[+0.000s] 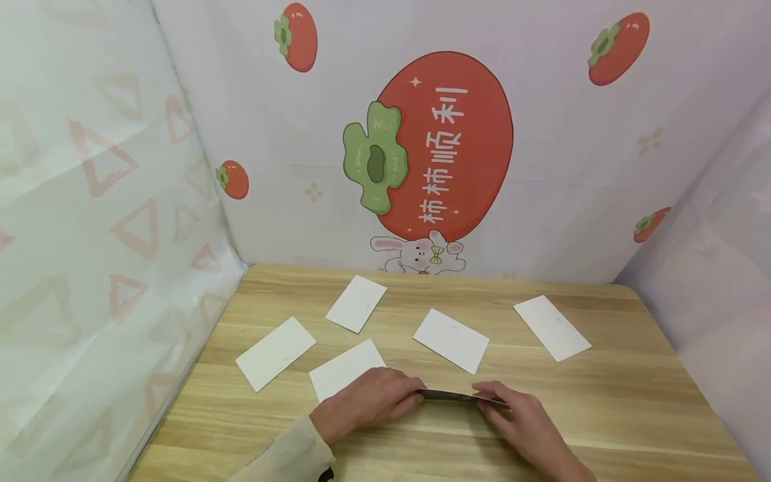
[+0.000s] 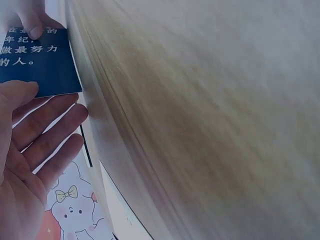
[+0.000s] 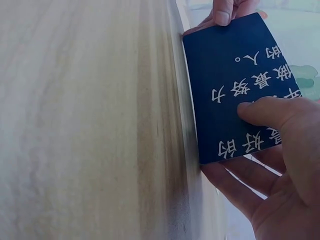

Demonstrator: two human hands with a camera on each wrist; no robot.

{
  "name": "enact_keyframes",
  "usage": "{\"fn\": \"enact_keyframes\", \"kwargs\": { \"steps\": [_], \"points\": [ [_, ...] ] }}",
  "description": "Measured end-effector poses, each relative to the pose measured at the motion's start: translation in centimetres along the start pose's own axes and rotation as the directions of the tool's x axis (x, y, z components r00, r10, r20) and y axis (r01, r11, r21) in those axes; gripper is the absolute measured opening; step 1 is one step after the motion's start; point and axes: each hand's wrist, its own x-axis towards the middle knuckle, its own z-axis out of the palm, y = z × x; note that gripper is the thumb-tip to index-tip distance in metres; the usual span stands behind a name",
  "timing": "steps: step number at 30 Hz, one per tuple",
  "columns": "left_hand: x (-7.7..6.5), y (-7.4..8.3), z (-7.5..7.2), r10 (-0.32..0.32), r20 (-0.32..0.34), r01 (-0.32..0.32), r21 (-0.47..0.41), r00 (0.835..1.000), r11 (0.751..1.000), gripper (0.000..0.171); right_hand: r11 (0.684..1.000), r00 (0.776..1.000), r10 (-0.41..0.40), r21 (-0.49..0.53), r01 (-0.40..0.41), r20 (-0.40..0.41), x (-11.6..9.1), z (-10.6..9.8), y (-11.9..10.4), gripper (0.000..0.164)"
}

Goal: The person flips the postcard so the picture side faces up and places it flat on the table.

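A dark blue card (image 3: 215, 65) with white lettering is held roughly on edge between both hands, at the front of the table (image 1: 632, 381); whether the surface is touched cannot be told. One end is pinched in the grip of the left hand (image 1: 373, 398), the other in that of the right hand (image 1: 527, 423). Five white cards (image 1: 452, 340) are spread flat beyond, one partly covered by the left hand.

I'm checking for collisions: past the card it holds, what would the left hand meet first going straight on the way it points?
Probably the right hand, holding the other end of the blue card, though depth is unclear.
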Motion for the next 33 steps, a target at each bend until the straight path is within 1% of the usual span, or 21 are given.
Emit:
{"fn": "enact_keyframes", "kwargs": {
  "steps": [3,7,10,14,17,21,25,28,31,33],
  "points": [
    [0.25,0.06,-0.17,-0.054,0.046,0.057,-0.069,0.997,0.996,0.021,0.996,0.996,0.082,0.031,-0.082,0.019,0.07,-0.08,-0.04,0.038],
    [0.38,0.09,-0.21,-0.096,0.066,0.104,-0.136,0.993,0.985,0.024,0.983,0.983,0.176,0.051,-0.178,0.047,0.14,-0.20,-0.16,0.035],
    [0.30,0.03,-0.12,-0.111,0.064,0.121,-0.172,0.992,0.978,0.020,0.968,0.969,0.237,0.061,-0.242,0.073,0.29,-0.29,-0.28,0.032],
    [0.09,-0.07,-0.07,-0.120,0.051,0.128,-0.204,0.991,0.971,0.007,0.946,0.944,0.311,0.059,-0.318,0.110,0.52,-0.43,-0.39,0.030],
    [0.01,-0.09,-0.07,-0.124,0.039,0.130,-0.221,0.991,0.967,0.010,0.931,0.927,0.352,0.052,-0.361,0.132,0.62,-0.50,-0.43,0.029],
    [0.10,0.00,-0.10,-0.150,0.042,0.156,-0.270,0.988,0.950,0.010,0.919,0.912,0.377,0.055,-0.390,0.161,0.73,-0.59,-0.38,0.028],
    [0.27,0.09,-0.23,-0.179,0.049,0.185,-0.360,0.983,0.914,0.014,0.918,0.909,0.364,0.087,-0.387,0.203,0.77,-0.75,-0.28,0.032],
    [0.34,0.10,-0.34,-0.194,0.052,0.198,-0.417,0.980,0.887,0.013,0.912,0.907,0.353,0.131,-0.388,0.228,0.77,-0.85,-0.27,0.036],
    [0.32,0.09,-0.33,-0.203,0.057,0.208,-0.432,0.977,0.877,0.022,0.904,0.903,0.358,0.155,-0.399,0.238,0.83,-0.88,-0.33,0.039],
    [0.31,0.11,-0.26,-0.212,0.066,0.220,-0.426,0.975,0.877,0.028,0.898,0.899,0.364,0.164,-0.407,0.242,0.88,-0.85,-0.36,0.040]
  ]
}}
